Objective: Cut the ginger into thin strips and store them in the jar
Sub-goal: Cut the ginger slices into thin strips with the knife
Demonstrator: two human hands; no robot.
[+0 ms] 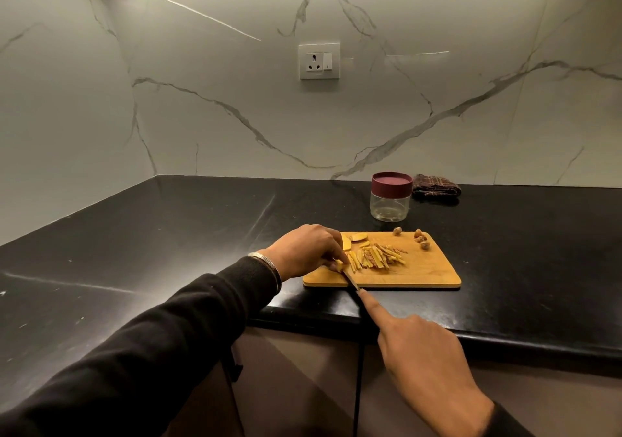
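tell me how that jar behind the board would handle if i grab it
The jar looks empty and clear, so probably light and easy to tip if nudged. Its smooth wall may be a bit slippery. The maroon lid is on, so it needs removing first.

On a wooden cutting board (pixel 420 273), the left hand (pixel 304 251) pins a ginger slice (pixel 339 265) while the right hand (pixel 420 349) grips a knife (pixel 350 280), forefinger along its spine, beside cut strips (pixel 377 258), a lidded jar (pixel 391 196) standing behind.

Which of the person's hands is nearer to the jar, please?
Left. The left hand rests on the cutting board, just in front and left of the jar; the right hand grips the knife off the counter's edge.
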